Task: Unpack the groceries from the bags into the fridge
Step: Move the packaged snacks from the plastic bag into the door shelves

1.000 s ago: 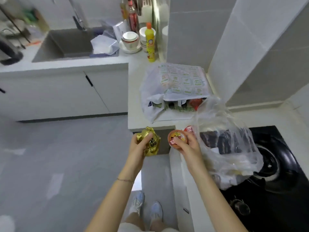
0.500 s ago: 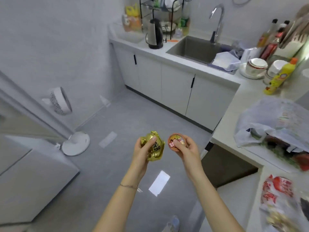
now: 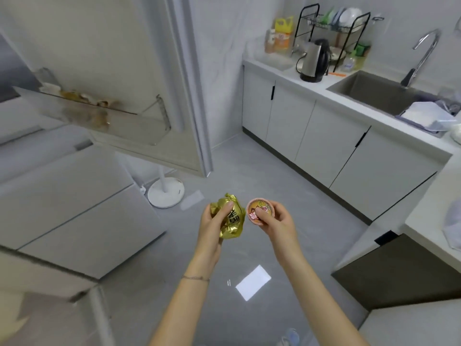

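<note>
My left hand point(image 3: 212, 226) grips a crumpled gold foil packet point(image 3: 230, 217) with dark print. My right hand point(image 3: 274, 222) pinches a small round orange cup with a printed lid point(image 3: 260, 211). Both are held out over the grey floor at chest height, a few centimetres apart. The open fridge door point(image 3: 139, 96) stands at the upper left, its clear door shelf point(image 3: 99, 116) holding some brownish items. The fridge's white lower drawers point(image 3: 74, 196) fill the left side. One corner of a plastic grocery bag point(image 3: 452, 226) shows at the right edge on the counter.
A white fan base point(image 3: 166, 192) stands on the floor by the fridge door. White cabinets point(image 3: 324, 136) run along the right under a counter with a kettle point(image 3: 313, 62), dish rack point(image 3: 334, 28) and sink point(image 3: 376, 91). Grey floor lies ahead.
The view has swung left from the counter and bags toward the fridge. Both hands keep their hold on the gold packet and the orange cup.
</note>
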Demonstrator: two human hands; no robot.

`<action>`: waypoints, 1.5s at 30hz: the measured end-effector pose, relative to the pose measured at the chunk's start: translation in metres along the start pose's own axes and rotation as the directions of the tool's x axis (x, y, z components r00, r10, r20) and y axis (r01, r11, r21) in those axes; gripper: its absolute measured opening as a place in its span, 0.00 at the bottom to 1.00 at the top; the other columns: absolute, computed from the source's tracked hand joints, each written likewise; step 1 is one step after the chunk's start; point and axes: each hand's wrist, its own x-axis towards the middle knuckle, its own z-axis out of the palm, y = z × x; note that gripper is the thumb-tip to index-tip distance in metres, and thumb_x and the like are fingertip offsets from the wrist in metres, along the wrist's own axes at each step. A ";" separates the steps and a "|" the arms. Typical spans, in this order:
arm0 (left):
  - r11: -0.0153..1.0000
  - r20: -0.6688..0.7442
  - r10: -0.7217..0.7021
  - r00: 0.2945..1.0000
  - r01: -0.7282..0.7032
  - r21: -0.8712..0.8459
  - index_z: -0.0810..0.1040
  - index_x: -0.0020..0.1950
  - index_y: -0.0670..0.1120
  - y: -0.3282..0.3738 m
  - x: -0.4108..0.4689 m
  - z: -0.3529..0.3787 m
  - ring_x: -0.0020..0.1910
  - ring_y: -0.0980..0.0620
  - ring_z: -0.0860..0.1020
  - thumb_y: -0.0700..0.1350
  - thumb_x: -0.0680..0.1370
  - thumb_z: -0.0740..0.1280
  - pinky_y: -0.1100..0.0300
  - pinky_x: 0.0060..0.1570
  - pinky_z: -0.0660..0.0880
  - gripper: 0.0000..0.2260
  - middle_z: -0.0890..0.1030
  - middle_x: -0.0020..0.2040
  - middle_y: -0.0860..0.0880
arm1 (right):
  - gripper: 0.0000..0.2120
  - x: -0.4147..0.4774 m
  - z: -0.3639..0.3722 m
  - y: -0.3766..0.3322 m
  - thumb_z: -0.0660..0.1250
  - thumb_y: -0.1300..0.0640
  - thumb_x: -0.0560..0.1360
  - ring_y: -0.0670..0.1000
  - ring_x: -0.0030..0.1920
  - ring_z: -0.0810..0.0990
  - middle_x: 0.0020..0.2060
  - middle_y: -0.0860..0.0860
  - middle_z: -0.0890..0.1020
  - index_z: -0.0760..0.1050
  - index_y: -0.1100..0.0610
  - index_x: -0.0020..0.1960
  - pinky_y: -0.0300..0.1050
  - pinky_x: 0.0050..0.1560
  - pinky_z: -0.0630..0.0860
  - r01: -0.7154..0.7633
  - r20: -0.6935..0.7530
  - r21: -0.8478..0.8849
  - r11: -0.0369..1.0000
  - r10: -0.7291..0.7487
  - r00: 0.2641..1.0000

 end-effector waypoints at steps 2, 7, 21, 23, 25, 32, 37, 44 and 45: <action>1.000 -0.010 0.019 1.000 -0.019 -0.010 0.75 0.56 0.43 0.018 -0.005 -0.036 0.48 0.48 0.80 0.47 0.74 0.72 0.55 0.44 0.77 0.15 0.81 0.47 0.45 | 0.09 -0.010 0.038 0.009 0.69 0.65 0.74 0.50 0.47 0.81 0.47 0.56 0.81 0.77 0.61 0.54 0.41 0.46 0.80 0.000 0.016 0.011 1.000 0.000 1.000; 0.996 -0.086 0.082 0.993 -0.084 -0.017 0.76 0.60 0.43 0.064 -0.010 -0.119 0.50 0.49 0.81 0.47 0.75 0.72 0.57 0.45 0.78 0.16 0.82 0.51 0.45 | 0.09 -0.028 0.129 0.027 0.69 0.65 0.74 0.52 0.48 0.81 0.49 0.58 0.81 0.77 0.62 0.55 0.43 0.47 0.80 0.004 0.110 -0.002 1.000 -0.004 0.994; 0.955 -0.142 0.283 0.949 -0.293 -0.055 0.76 0.52 0.46 0.202 0.020 -0.221 0.43 0.52 0.82 0.48 0.74 0.71 0.61 0.36 0.77 0.11 0.82 0.44 0.48 | 0.09 -0.013 0.297 -0.036 0.68 0.64 0.75 0.53 0.48 0.83 0.48 0.57 0.83 0.78 0.61 0.55 0.48 0.53 0.81 0.155 0.416 0.004 0.988 -0.143 0.898; 0.937 -0.150 0.337 0.929 -0.347 -0.043 0.75 0.52 0.46 0.227 0.025 -0.224 0.43 0.52 0.82 0.48 0.74 0.71 0.61 0.36 0.77 0.11 0.82 0.45 0.48 | 0.09 -0.003 0.315 -0.055 0.69 0.63 0.75 0.56 0.50 0.83 0.50 0.59 0.83 0.78 0.60 0.55 0.50 0.53 0.81 0.216 0.470 -0.010 0.976 -0.186 0.863; 0.911 -0.143 0.403 0.904 -0.411 -0.035 0.76 0.54 0.47 0.251 0.030 -0.228 0.45 0.52 0.82 0.49 0.72 0.72 0.61 0.37 0.78 0.14 0.82 0.46 0.49 | 0.09 0.009 0.334 -0.076 0.69 0.61 0.75 0.57 0.52 0.82 0.50 0.58 0.83 0.79 0.58 0.55 0.50 0.54 0.80 0.283 0.513 -0.011 0.959 -0.238 0.825; 0.842 -0.097 0.538 0.837 -0.539 0.025 0.77 0.54 0.49 0.320 0.057 -0.243 0.47 0.52 0.82 0.51 0.68 0.72 0.60 0.42 0.78 0.17 0.83 0.48 0.50 | 0.14 0.051 0.390 -0.122 0.71 0.57 0.72 0.58 0.53 0.82 0.51 0.58 0.83 0.78 0.58 0.56 0.55 0.56 0.79 0.328 0.532 0.021 0.945 -0.288 0.797; 0.826 -0.052 0.560 0.827 -0.562 -0.035 0.77 0.55 0.48 0.361 0.090 -0.240 0.48 0.50 0.82 0.50 0.68 0.73 0.61 0.40 0.79 0.18 0.82 0.50 0.46 | 0.09 0.079 0.419 -0.140 0.68 0.64 0.75 0.56 0.51 0.83 0.50 0.58 0.83 0.77 0.60 0.55 0.49 0.52 0.81 0.236 0.508 0.098 0.967 -0.252 0.823; 0.871 0.163 0.492 0.855 -0.482 -0.096 0.77 0.52 0.45 0.406 0.141 -0.246 0.49 0.44 0.83 0.48 0.67 0.75 0.56 0.43 0.79 0.17 0.83 0.49 0.41 | 0.11 0.103 0.442 -0.151 0.67 0.64 0.75 0.58 0.55 0.82 0.52 0.60 0.83 0.77 0.63 0.57 0.47 0.55 0.80 0.243 0.363 0.166 0.956 -0.288 0.886; 0.872 0.201 0.489 0.849 -0.482 -0.084 0.77 0.52 0.46 0.413 0.146 -0.247 0.49 0.44 0.83 0.49 0.67 0.75 0.56 0.44 0.79 0.17 0.83 0.49 0.41 | 0.11 0.103 0.445 -0.152 0.66 0.64 0.76 0.58 0.55 0.82 0.53 0.61 0.83 0.76 0.63 0.57 0.46 0.56 0.80 0.237 0.334 0.179 0.955 -0.286 0.898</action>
